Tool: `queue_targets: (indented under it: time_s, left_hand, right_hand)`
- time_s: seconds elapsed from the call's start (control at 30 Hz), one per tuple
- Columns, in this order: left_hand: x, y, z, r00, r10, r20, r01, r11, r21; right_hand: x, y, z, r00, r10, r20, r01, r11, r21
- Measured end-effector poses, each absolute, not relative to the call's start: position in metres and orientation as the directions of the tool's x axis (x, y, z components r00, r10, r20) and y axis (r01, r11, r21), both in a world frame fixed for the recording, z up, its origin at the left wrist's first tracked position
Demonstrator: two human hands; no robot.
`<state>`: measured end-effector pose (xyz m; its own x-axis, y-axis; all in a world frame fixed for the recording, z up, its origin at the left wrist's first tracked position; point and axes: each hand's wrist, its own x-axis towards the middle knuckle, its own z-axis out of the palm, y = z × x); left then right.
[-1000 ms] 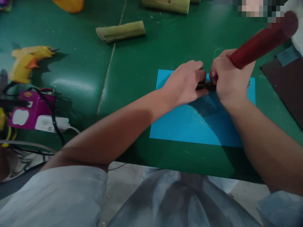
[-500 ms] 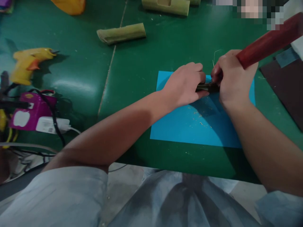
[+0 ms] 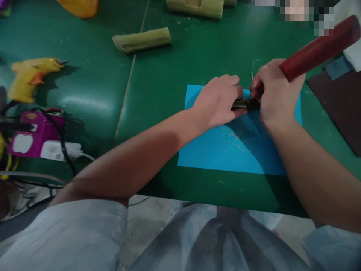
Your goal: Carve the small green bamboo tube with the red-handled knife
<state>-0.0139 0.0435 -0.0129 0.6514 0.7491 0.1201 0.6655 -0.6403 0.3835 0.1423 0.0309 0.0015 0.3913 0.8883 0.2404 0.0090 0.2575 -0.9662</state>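
My left hand point(image 3: 218, 99) is closed around a dark, narrow piece point(image 3: 239, 103), held level over a blue sheet point(image 3: 203, 154). My right hand point(image 3: 279, 94) grips a tool with a thick, dark red handle point(image 3: 318, 52), which slants up to the right. The tool's working end is hidden by my fingers, close to the right end of the dark piece. Small pale shavings point(image 3: 238, 145) lie scattered on the sheet below my hands. A thin pale fibre point(image 3: 253, 67) stands out just beyond my right fingers.
On the green table point(image 3: 93, 75) lie a cut bamboo length point(image 3: 143, 39) and, farther back, a notched bamboo tube point(image 3: 194, 7). At left are a yellow glue gun point(image 3: 34, 77), a purple power block point(image 3: 39, 131) and cables. A dark brown board point(image 3: 338, 101) lies right.
The whole scene has shifted slightly left in view. Both hands keep their holds, with hardly any movement against the blue sheet.
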Motion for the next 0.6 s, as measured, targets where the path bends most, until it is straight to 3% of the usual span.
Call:
queue_targets:
  time_s: [0.27,0.5,0.6]
  left_hand:
    - [-0.014,0.045,-0.012,0.671,0.735,0.097,0.669,-0.657,0.348]
    - [-0.007,0.039,0.0,0.64,0.766,0.064,0.725,-0.629,0.28]
    - [-0.007,0.039,0.002,0.641,0.766,0.051,0.72,-0.623,0.307]
  right_hand:
    - [0.147,0.03,-0.005,0.325,0.9,0.291,0.008,0.305,-0.952]
    - [0.146,0.032,-0.012,0.312,0.891,0.329,0.146,0.297,-0.944]
    - [0.146,0.032,-0.011,0.284,0.916,0.284,0.175,0.241,-0.955]
